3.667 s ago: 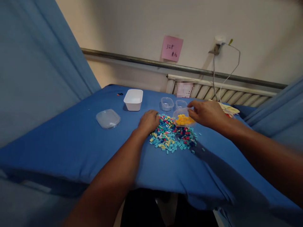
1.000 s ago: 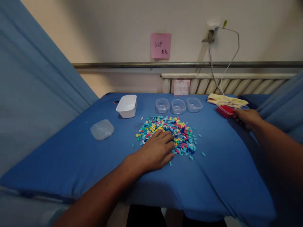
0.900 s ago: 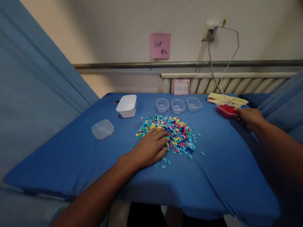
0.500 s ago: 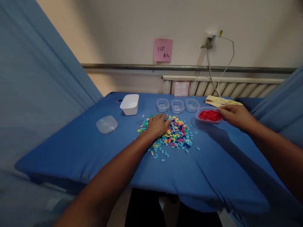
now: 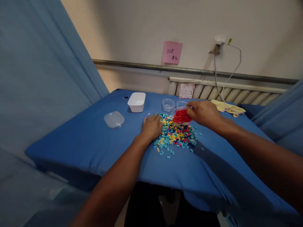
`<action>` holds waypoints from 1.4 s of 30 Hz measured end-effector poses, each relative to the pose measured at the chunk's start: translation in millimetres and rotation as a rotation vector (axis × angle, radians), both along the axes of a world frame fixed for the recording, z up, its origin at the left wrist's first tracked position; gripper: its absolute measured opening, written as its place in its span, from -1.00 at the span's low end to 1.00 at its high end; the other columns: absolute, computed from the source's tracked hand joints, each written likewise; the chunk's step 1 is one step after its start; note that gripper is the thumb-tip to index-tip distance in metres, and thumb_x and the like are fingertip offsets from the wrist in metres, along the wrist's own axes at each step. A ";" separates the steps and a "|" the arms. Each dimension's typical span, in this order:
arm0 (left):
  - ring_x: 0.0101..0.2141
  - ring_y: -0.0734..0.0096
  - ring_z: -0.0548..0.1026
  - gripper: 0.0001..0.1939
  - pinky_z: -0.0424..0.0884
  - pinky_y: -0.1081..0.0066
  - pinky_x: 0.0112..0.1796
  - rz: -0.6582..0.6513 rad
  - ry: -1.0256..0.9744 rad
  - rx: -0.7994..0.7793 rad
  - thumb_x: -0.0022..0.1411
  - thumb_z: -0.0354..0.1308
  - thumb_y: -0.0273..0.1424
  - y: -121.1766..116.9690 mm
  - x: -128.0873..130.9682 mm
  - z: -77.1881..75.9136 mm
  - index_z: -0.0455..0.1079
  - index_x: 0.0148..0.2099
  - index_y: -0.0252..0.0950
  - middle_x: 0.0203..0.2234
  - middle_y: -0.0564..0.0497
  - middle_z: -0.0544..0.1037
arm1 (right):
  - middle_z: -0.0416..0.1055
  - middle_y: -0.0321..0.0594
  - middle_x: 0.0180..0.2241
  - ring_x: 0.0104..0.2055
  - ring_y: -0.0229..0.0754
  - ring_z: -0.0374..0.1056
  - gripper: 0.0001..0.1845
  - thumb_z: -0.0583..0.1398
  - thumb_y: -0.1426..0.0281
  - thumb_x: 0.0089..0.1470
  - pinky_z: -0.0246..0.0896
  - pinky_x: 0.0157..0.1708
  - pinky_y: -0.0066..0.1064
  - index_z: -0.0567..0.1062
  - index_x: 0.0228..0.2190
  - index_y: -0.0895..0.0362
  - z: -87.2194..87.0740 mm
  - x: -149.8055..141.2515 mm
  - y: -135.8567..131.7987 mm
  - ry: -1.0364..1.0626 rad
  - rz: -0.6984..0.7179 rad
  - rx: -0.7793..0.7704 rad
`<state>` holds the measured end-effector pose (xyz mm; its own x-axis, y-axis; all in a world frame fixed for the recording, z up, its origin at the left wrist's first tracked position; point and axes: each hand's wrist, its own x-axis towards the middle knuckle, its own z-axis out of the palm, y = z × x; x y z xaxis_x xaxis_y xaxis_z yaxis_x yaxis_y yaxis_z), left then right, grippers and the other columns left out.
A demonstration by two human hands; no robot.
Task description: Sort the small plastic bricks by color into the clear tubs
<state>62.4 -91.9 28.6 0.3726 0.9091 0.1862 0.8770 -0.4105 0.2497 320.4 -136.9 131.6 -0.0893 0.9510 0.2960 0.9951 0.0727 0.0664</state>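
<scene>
My right hand (image 5: 204, 113) grips the right edge of a clear plastic container (image 5: 174, 111) filled with small red pieces (image 5: 181, 116). This container is held above the back of a pile of small multicoloured plastic pieces (image 5: 174, 135), in turquoise, yellow, pink, dark blue and other colours. Against the left side of the pile rests my left hand (image 5: 152, 126), its fingers extended over the cloth and nothing visibly held in it. Behind the pile stand a clear container (image 5: 168, 106) and another clear container (image 5: 181, 103), the latter partly covered by the held one.
A white plastic tub (image 5: 137, 103) stands at the back left, with a clear lid (image 5: 114, 119) lying nearer. A yellow cloth (image 5: 228, 108) lies at the back right. Blue sheeting (image 5: 90, 148) covers the table; a metal rail (image 5: 142, 66) runs along the wall.
My right hand has carried the container of red pieces left, from beside the pile to over it. My left hand has slid left off the pile's middle to its edge. The view has shifted slightly.
</scene>
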 end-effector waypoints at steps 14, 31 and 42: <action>0.41 -0.01 0.36 -0.39 0.20 -0.05 0.41 -0.110 -0.111 -0.002 0.64 -0.22 -0.10 -6.8 8.4 -6.3 0.37 0.42 -0.32 0.41 -0.25 0.42 | 0.70 0.06 -0.18 -0.19 0.11 0.60 -0.58 0.06 0.22 0.42 0.18 -0.29 -0.29 0.67 -0.04 0.09 -3.4 -2.6 2.7 -0.207 -0.057 -0.079; 0.29 -0.09 0.44 -0.59 0.25 -0.19 0.34 -0.237 0.054 0.018 0.49 0.06 -0.16 18.2 26.1 6.5 0.58 0.16 -0.23 0.28 -0.24 0.50 | 0.66 0.15 -0.26 -0.16 0.18 0.59 -0.66 0.13 0.29 0.44 0.34 -0.16 -0.16 0.68 -0.10 0.15 16.8 -27.6 20.8 -0.266 -0.014 -0.052; 0.14 0.01 0.55 -0.54 0.45 0.09 0.12 0.092 0.016 0.020 0.50 -0.01 -0.30 40.1 -12.8 -2.4 0.55 0.29 -0.15 0.16 -0.19 0.59 | 0.68 0.12 -0.29 -0.28 0.13 0.60 -0.67 0.06 0.42 0.43 0.21 -0.38 -0.26 0.64 -0.10 0.16 25.2 -31.7 11.6 -0.451 0.082 -0.079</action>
<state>49.6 -51.8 26.2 0.2905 0.9359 0.1992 0.9152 -0.3325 0.2276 288.7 -125.2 156.9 -0.2683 0.9535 0.1371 0.8589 0.1723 0.4823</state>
